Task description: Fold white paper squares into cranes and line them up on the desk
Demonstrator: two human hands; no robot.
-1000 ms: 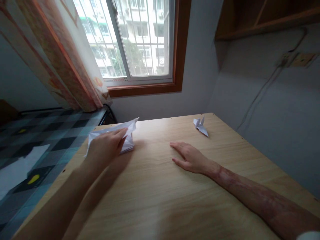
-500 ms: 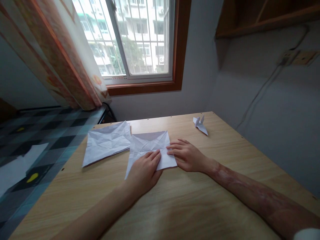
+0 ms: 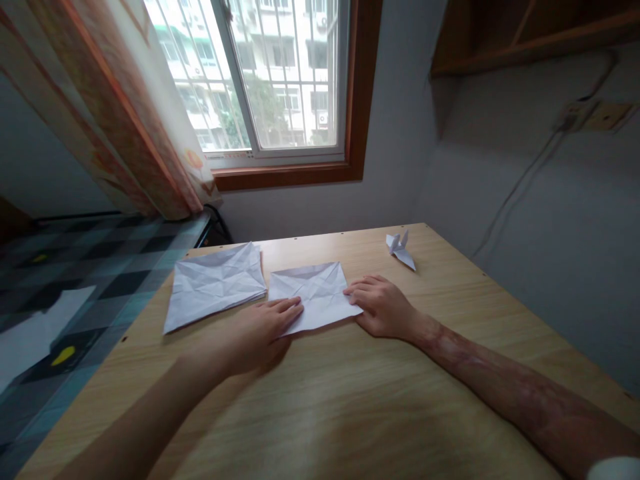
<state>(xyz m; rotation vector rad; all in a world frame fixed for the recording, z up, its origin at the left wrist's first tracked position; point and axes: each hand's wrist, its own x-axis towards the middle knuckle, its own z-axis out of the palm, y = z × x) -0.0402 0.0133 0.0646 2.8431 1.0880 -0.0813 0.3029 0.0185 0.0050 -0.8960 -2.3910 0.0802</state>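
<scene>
A creased white sheet of paper lies on the wooden table in front of me. My left hand is on its lower left corner, fingers on top and close together, the thumb mostly hidden below the near edge. At the right edge, my right hand grips the sheet with bent fingers over the paper; its thumb is largely out of sight. Crossing fold lines run over the sheet, and its far edge looks turned over. Just left of it lie other creased white sheets, stacked. Toward the far right corner stands a folded paper crane.
The wooden table reaches to the wall under a barred window. On the left, a bed with a checked cover holds some loose white paper. A cable hangs along the right wall below a shelf.
My left hand has slid left from the sheet's near middle to its lower left corner. The sheet has shifted slightly right, its lower left part no longer reaching toward me. My right hand moved slightly with it.
</scene>
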